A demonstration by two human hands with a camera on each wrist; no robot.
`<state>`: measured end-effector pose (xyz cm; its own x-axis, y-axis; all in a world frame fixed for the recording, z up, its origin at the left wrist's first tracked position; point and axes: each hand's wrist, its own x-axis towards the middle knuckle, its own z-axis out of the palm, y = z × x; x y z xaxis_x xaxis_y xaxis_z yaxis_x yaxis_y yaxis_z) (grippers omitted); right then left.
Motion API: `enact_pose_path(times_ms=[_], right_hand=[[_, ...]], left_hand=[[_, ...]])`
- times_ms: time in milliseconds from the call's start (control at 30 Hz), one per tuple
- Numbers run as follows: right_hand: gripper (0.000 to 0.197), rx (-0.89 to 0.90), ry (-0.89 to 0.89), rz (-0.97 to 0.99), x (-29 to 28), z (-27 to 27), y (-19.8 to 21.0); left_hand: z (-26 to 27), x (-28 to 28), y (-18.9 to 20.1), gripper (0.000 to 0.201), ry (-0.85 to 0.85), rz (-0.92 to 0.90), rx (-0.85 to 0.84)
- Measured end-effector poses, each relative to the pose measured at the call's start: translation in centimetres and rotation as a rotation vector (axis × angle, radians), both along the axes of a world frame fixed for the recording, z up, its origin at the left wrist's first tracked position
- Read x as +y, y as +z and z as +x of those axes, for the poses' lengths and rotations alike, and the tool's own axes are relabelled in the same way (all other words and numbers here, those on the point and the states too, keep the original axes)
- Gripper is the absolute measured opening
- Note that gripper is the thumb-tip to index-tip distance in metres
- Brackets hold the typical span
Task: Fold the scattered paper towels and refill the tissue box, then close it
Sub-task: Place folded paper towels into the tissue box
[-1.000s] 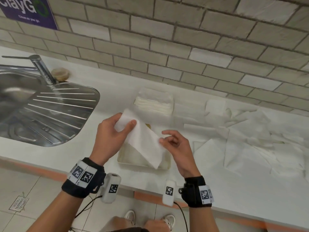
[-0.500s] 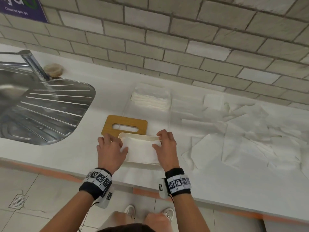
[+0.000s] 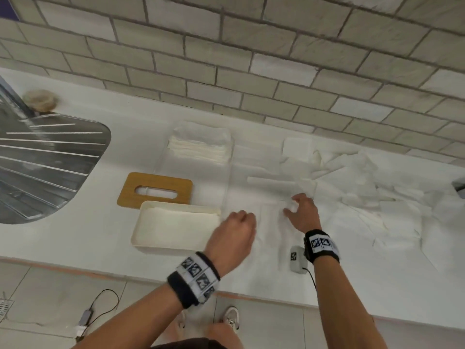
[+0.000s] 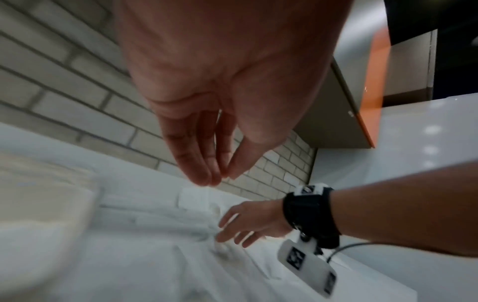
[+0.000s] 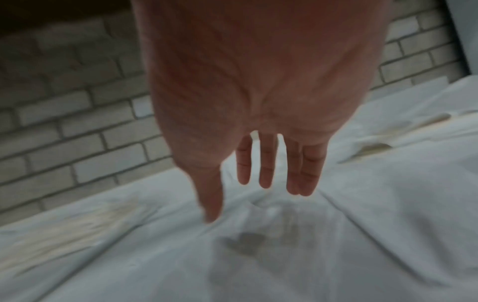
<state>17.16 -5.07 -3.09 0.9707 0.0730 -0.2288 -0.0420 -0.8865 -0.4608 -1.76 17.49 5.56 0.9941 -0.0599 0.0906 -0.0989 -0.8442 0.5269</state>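
The cream tissue box (image 3: pixel 141 239) stands open near the counter's front, with folded white towels lying inside it. Its wooden lid (image 3: pixel 154 188) with a slot lies flat just behind it. A stack of folded towels (image 3: pixel 201 147) sits further back. Loose paper towels (image 3: pixel 352 200) are scattered over the right side. My left hand (image 3: pixel 247 219) hovers just right of the box, fingers straight and holding nothing (image 4: pixel 220 179). My right hand (image 3: pixel 293 205) is spread above a flat towel (image 3: pixel 269 230), fingers apart (image 5: pixel 258 194) and not gripping it.
A steel sink (image 3: pixel 50 159) with a ribbed drainer fills the left. A small round object (image 3: pixel 40 100) sits behind it by the tap. A brick wall (image 3: pixel 251 59) closes the back. The counter edge (image 3: pixel 251 298) runs along the front.
Both hands placed the folded towel into the box, pressed it down, then let go and moved right, over a loose flat towel.
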Motion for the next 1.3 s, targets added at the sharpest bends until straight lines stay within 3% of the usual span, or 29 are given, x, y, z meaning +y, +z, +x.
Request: enact_pose_path(times_ms=[67,100,200,267,467,533,600,733,833,867,1000,1100,1200,1300], right_hand=[[0.087,0.107,0.046,-0.106,-1.0,1.2,-0.9],[0.093,0.128,0.08,-0.155,-1.3,1.4,-1.2],[0.087,0.177,0.09,-0.086,-2.0,1.9,-2.6],[0.091,0.208,0.111,-0.032,-2.4,2.1,-3.2],[0.045,0.001,0.028,0.235,-6.0,1.6,-0.9],[0.029,-0.079,0.012,0.279,-7.4,0.9,0.6],[0.026,-0.137,-0.033,0.32,-8.7,0.2,2.4],[0.04,-0.26,-0.082,0.276,-11.6,-0.8,5.1],[0.021,-0.287,-0.038,0.295,-12.3,-1.5,7.1],[0.023,-0.289,-0.001,0.305,-11.9,-1.9,8.0],[0.036,-0.26,0.127,0.293,-9.1,-3.5,10.8],[0.028,-0.225,0.145,0.209,-6.6,-4.6,11.5],[0.017,-0.176,0.162,0.134,-3.7,-6.0,12.4],[0.018,-0.147,0.25,0.145,0.1,-8.5,14.5]], left_hand=[[2.2,-3.5,-1.6,0.024,-0.01,0.076,0.167],[3.1,-4.7,-2.7,0.031,0.007,0.097,0.253],[4.6,-7.0,-6.8,0.062,0.101,0.052,0.504],[4.8,-7.9,-9.1,0.069,0.175,0.034,0.532],[5.1,-8.0,-12.0,0.024,0.277,-0.072,0.415],[5.2,-7.5,-12.3,0.017,0.299,-0.167,0.391],[5.2,-7.0,-11.9,0.02,0.331,-0.278,0.353],[4.7,-5.7,-9.7,0.03,0.374,-0.479,0.208],[4.8,-5.0,-8.0,0.031,0.388,-0.565,0.103],[4.9,-4.7,-7.3,0.031,0.384,-0.597,0.07],[5.3,-2.9,-4.6,0.038,0.286,-0.568,0.012],[5.4,-1.0,-3.3,0.03,0.226,-0.559,0.107],[5.1,1.0,-1.2,0.04,0.281,-0.564,0.136],[4.0,4.7,2.2,0.031,0.338,-0.546,0.036]])
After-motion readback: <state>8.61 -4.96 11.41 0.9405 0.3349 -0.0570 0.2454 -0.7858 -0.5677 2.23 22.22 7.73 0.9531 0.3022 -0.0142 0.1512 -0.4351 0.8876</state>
